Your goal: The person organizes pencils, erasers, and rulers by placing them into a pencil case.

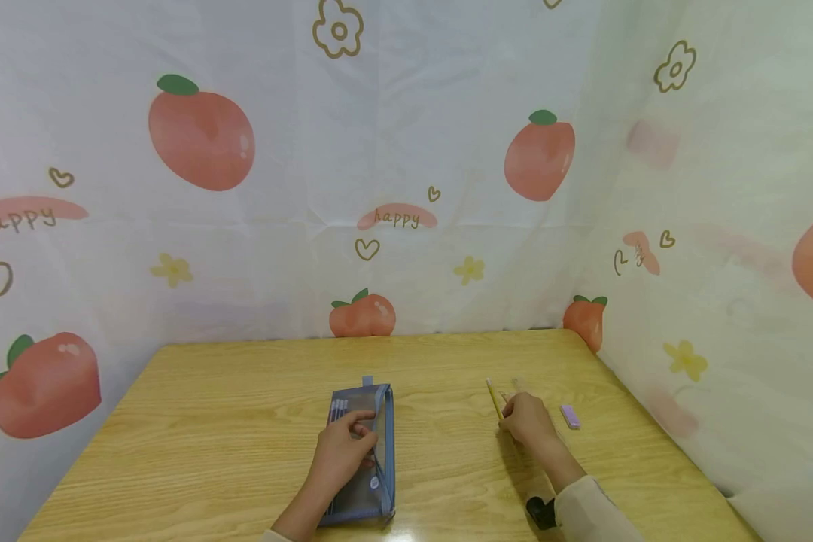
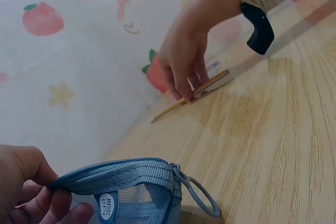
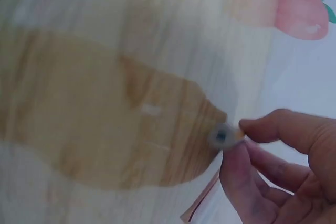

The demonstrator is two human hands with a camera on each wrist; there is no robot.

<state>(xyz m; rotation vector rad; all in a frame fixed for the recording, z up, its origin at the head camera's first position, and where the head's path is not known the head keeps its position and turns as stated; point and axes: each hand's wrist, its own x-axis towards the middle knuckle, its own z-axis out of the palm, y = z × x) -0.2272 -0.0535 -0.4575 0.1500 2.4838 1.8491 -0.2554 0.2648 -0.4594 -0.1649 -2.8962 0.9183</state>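
A blue see-through mesh pencil case (image 1: pixel 362 500) lies on the table, its zipped side gaping. My left hand (image 1: pixel 344 449) pinches the case's opening edge between thumb and fingers, seen close up at the zipper band (image 2: pixel 126 174) in the left wrist view. Dark striped sticks show inside the case. To the right, my right hand (image 1: pixel 530 421) pinches a yellow pencil (image 1: pixel 493 395), held slanted close over the tabletop. In the right wrist view the end of the pencil (image 3: pixel 226 136) is blurred. A purple eraser (image 1: pixel 570 416) lies just right of that hand.
The wooden table (image 1: pixel 244 406) meets a fruit-printed curtain (image 1: pixel 406 135) at its back and right edges. Part of a thin clear strip (image 1: pixel 519 384) shows behind the right hand. A black device (image 1: pixel 540 513) sits on the right wrist.
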